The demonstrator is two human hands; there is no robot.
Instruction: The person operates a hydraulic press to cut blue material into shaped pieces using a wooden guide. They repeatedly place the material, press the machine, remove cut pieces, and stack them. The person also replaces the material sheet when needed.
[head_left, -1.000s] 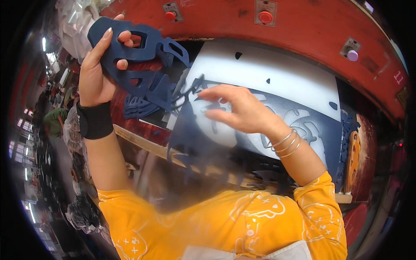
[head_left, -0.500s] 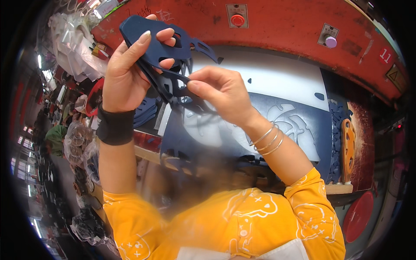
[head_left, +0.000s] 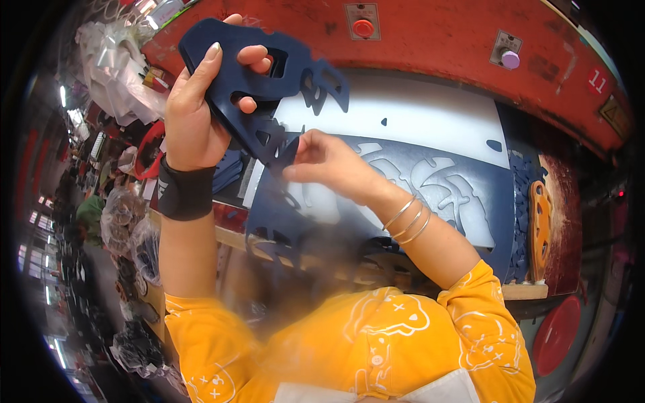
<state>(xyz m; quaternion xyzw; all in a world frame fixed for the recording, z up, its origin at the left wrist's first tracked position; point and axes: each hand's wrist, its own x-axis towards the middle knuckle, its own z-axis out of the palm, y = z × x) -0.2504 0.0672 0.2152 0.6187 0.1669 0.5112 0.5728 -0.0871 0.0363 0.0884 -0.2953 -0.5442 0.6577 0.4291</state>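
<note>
My left hand [head_left: 193, 124] is raised, gripping a small stack of dark blue die-cut pieces [head_left: 232, 77] with several openings. Its thumb lies on top, and fingertips poke through the holes. Close beside it, my right hand [head_left: 332, 164] is closed in a pinch at the lower edge of the pieces, where narrow perforated strips hang. Its fingertips partly hide what they pinch. Beneath both hands, a dark blue sheet [head_left: 497, 198] with curved cut-outs lies on a white board [head_left: 443, 114]. Some lower parts are blurred.
Across the back runs a red machine beam [head_left: 430, 40] with a red button [head_left: 363, 28] and a purple knob [head_left: 510, 59]. An orange cutting die [head_left: 539, 225] stands at the right beside blue scraps [head_left: 521, 201]. More blue pieces [head_left: 227, 171] are stacked left, near plastic bags [head_left: 111, 74].
The pieces in my left hand have turned to show more of their flat face and openings. My right hand has moved slightly down and left along their lower edge.
</note>
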